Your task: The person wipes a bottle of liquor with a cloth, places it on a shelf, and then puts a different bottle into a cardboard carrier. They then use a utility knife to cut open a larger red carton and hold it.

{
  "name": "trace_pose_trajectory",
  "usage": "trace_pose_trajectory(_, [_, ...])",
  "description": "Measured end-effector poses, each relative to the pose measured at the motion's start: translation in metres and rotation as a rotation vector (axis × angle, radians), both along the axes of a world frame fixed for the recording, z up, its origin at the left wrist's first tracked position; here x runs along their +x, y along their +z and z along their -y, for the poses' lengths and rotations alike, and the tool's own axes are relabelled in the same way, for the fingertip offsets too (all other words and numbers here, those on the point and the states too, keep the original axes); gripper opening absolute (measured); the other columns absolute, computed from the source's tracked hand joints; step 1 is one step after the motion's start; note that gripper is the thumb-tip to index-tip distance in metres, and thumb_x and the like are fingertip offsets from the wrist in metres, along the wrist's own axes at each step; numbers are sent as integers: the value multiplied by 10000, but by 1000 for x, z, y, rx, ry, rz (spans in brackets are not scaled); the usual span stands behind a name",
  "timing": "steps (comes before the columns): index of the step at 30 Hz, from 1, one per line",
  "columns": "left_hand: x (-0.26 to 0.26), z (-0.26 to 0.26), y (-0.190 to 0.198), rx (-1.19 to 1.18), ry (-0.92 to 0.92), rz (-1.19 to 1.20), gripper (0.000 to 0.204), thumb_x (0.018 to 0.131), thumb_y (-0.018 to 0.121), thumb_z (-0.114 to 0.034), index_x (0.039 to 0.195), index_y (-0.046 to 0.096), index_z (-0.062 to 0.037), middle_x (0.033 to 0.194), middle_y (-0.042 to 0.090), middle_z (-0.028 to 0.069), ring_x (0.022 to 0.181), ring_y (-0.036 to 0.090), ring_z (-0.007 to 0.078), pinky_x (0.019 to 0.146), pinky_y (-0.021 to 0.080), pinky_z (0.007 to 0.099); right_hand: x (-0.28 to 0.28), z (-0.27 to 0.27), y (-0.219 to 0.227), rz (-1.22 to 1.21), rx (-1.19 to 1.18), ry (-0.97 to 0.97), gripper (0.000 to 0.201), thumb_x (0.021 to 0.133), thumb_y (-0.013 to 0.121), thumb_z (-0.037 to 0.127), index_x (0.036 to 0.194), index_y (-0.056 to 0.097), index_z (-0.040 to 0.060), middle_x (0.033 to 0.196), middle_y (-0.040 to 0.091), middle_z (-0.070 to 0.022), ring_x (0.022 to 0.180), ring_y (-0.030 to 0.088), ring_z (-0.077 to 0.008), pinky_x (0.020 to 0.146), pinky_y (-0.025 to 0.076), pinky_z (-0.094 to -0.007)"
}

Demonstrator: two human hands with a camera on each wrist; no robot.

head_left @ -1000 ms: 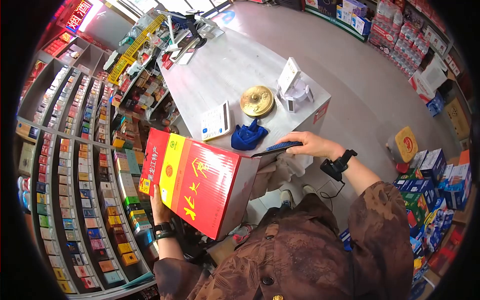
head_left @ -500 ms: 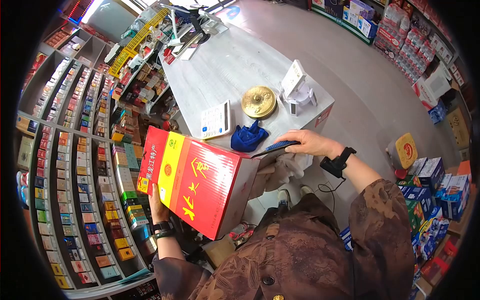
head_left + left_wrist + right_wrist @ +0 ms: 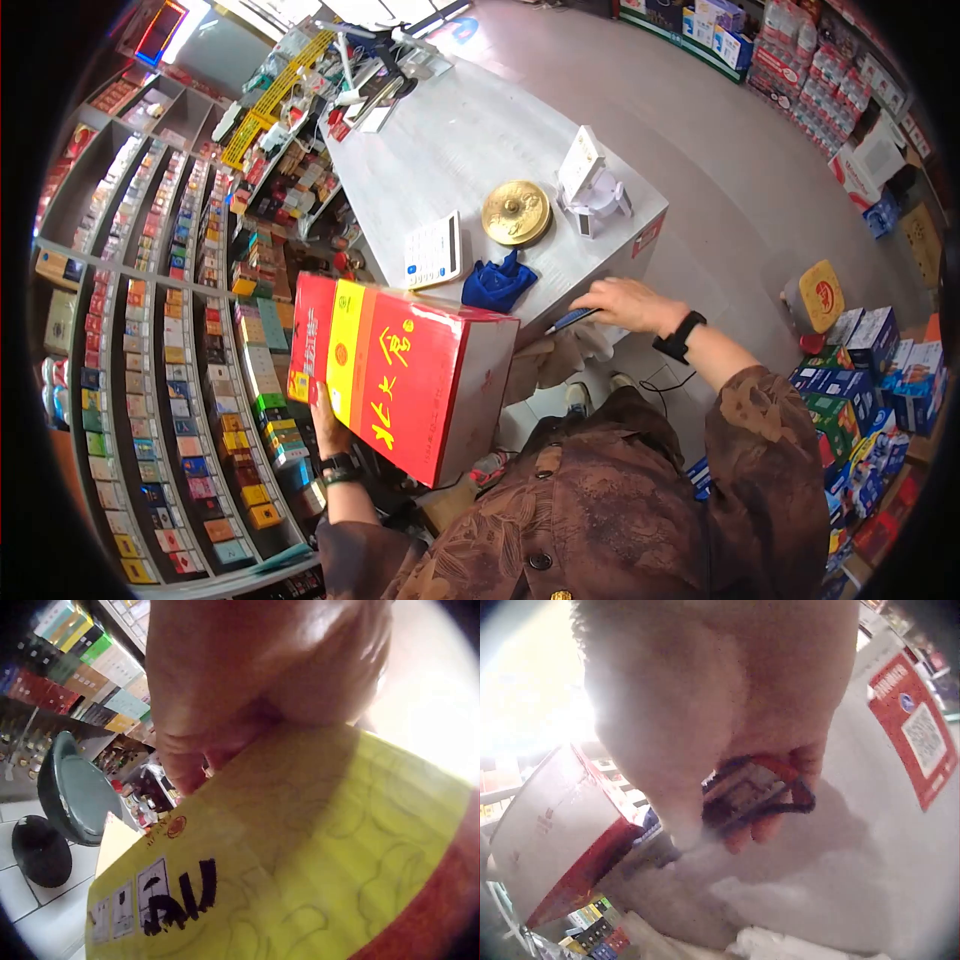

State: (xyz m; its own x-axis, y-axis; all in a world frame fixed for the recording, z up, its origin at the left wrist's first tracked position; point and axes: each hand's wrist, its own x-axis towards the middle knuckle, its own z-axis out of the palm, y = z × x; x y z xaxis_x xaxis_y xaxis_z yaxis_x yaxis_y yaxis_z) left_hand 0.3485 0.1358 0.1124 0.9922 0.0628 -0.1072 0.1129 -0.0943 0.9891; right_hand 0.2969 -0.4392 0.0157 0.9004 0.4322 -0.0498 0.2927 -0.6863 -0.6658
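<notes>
A red and yellow cardboard box (image 3: 400, 370) with Chinese lettering stands tilted before the person, beside the counter's near edge. At its left edge the left hand (image 3: 331, 425) grips it, thumb over the printed face. The left wrist view has this hand (image 3: 262, 667) at the box's yellow panel (image 3: 300, 825), which bears black marker strokes. To the right of the box, the right hand (image 3: 635, 306) holds a slim, dark, knife-like tool (image 3: 572, 320) with a blue handle, its tip pointing left. Motion blurs the tool (image 3: 754, 796) in the right wrist view.
On the grey counter (image 3: 480, 120) are a calculator (image 3: 433, 250), a round brass-coloured object (image 3: 516, 213), a blue cloth (image 3: 498, 283) and a white stand (image 3: 590, 180). Cigarette shelves (image 3: 150, 400) line the left. Stacked boxes (image 3: 860, 370) and a yellow-topped stool (image 3: 820, 297) are at right.
The right hand has moved down and to the right with the tool, whose tip has come away from the box's upper right edge. The box and left hand appear slightly lower.
</notes>
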Motion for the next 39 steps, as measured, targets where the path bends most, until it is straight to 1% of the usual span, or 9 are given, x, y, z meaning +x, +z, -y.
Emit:
trace_pose_trajectory(2, [-11, 11, -5, -175, 110, -35, 468, 1049, 485, -308, 1406, 423, -13, 1337, 573, 123, 1155, 608, 239, 951, 513, 372, -17, 7, -4, -55, 246, -179, 361, 922, 572, 202, 1281, 602, 184, 1091, 623, -81, 1036, 601, -275, 890, 482, -387])
trace_pose_trajectory(3, [-17, 10, -6, -190, 113, -35, 475, 1049, 486, -311, 1412, 417, -13, 1342, 569, 121, 1157, 608, 238, 951, 515, 376, -26, 8, 5, -40, 403, -233, 363, 933, 572, 189, 1294, 586, 148, 1002, 643, -61, 937, 630, -197, 816, 504, -361])
trace_pose_trajectory(7, [-29, 10, -13, -202, 147, -20, 489, 1047, 487, -320, 1421, 406, -14, 1356, 560, 115, 1156, 611, 234, 948, 519, 383, -55, -16, 40, -359, 907, -399, 348, 978, 576, 186, 1290, 550, 35, 820, 622, -7, 644, 565, -53, 597, 493, -239])
trace_pose_trajectory(8, [-32, 9, -14, -189, 163, -15, 490, 1047, 487, -321, 1421, 407, -15, 1357, 560, 115, 1153, 612, 233, 946, 520, 382, -58, -27, 45, -360, 947, -400, 340, 977, 582, 182, 1276, 554, 23, 815, 623, -23, 587, 558, -65, 553, 482, -235])
trace_pose_trajectory(10, [-47, 35, -6, -200, 132, 61, 536, 1045, 485, -363, 1445, 378, -23, 1349, 556, 117, 1136, 617, 236, 924, 539, 392, -62, -46, 59, -399, 923, -413, 329, 977, 584, 179, 1262, 558, 17, 791, 617, -28, 548, 551, -72, 513, 470, -245])
trace_pose_trajectory(17, [-71, 38, -16, -202, 223, 120, 501, 1041, 505, -337, 1416, 437, -12, 1334, 591, 99, 1123, 633, 214, 934, 538, 378, -61, -84, 46, -354, 1005, -481, 364, 1010, 551, 187, 1317, 519, -4, 782, 589, -26, 539, 531, -68, 500, 451, -229])
trace_pose_trajectory(25, [-86, 49, -15, -187, 252, 132, 499, 1042, 502, -341, 1411, 433, -12, 1336, 587, 96, 1124, 632, 208, 943, 532, 372, -60, -88, 56, -340, 924, -508, 391, 1000, 568, 193, 1334, 516, -3, 762, 586, -25, 541, 539, -74, 494, 462, -240])
trace_pose_trajectory(32, [-127, 91, -9, -134, 370, 178, 497, 1046, 487, -363, 1393, 446, -9, 1331, 589, 91, 1123, 632, 199, 922, 531, 346, -67, -95, 62, -230, 788, -539, 331, 966, 584, 222, 1243, 564, 41, 721, 629, -60, 484, 596, -145, 485, 494, -306])
trace_pose_trajectory(39, [-162, 91, -25, -128, 488, 109, 442, 1049, 480, -370, 1292, 513, -2, 1196, 652, 84, 1000, 674, 180, 834, 551, 329, -75, -84, 66, -242, 690, -490, 325, 968, 569, 242, 1241, 565, 66, 726, 632, -76, 492, 606, -176, 502, 500, -331])
